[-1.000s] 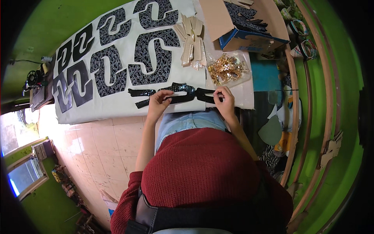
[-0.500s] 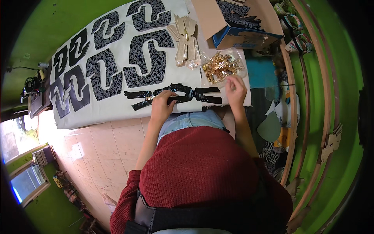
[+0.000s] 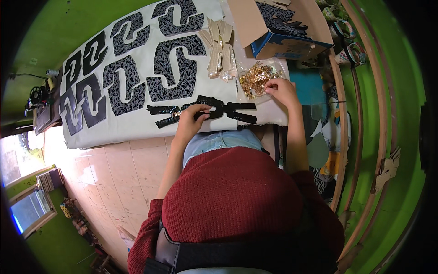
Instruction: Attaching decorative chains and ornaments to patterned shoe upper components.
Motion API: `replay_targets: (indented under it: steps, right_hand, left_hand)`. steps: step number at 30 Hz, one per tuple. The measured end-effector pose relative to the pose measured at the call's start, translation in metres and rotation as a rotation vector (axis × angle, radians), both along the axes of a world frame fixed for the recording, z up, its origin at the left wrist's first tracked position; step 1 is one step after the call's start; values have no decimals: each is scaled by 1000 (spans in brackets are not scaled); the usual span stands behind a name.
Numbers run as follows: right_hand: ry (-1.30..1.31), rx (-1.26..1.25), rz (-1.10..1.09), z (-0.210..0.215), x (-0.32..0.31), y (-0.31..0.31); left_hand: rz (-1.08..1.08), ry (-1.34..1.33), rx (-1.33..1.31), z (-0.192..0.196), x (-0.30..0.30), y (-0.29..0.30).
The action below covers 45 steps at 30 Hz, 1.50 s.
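Note:
A glossy black strap piece with split ends (image 3: 239,112) lies near the table's front edge. My left hand (image 3: 192,118) is closed on its middle, thumb and fingers bent over it. Just left of that hand, a small gold fitting (image 3: 177,114) sits on the strap. To the right, a heap of gold metal fittings (image 3: 255,78) rests on clear plastic. My right hand (image 3: 284,92) is at the heap's right side, its fingertips pinched together. What lies between those fingertips is too small to make out.
Several black patterned S-shaped pieces (image 3: 173,68) lie on the white-covered table (image 3: 137,130). Behind the strap is a beige strap piece (image 3: 221,52) with a gold ornament. An open cardboard box (image 3: 292,43) with dark pieces stands at the back right. A wooden rail (image 3: 338,137) runs along the right.
My right hand has moved forward and slightly right, from in front of the gold heap to its edge. My left hand stays on the black strap piece, which has shifted slightly.

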State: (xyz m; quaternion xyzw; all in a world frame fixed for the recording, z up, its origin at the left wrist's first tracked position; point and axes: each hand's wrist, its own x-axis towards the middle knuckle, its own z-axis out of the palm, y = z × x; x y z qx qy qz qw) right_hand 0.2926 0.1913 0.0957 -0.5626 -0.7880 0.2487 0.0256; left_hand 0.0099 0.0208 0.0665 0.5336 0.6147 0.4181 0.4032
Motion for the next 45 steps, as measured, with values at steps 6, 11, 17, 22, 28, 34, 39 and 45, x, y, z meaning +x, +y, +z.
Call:
replay_targets:
  steps: [6,11,17,22,28,34,39,45]
  right_hand:
    - [369,-180,4,1,14,2]
    - [585,-215,-71,-14,19,-2]
    - [598,-116,-140,-18,8,-13]
    - [968,-272,-238,-8,-11,-41]
    - [1155,-443,-276,-1,-36,-78]
    - [1153,-417,-242,-20,-53,-89]
    - [965,-532,-198,-31,-73,-95]
    - [936,-520,-236,-72,-89,-102]
  left_hand:
    - [113,-9,-84,-15,-17,-17]
    - [96,658,39,-5,-7,-19]
    - [-82,701,245,14,26,26]
    - [-203,439,271,34,66,65]
    - [-203,-190,54,11,61,69]
    - [-339,-243,-144,10,26,58]
    - [-291,-380,-256,-3,-9,46]
    - [-225,-211,-365,-31,-24,37]
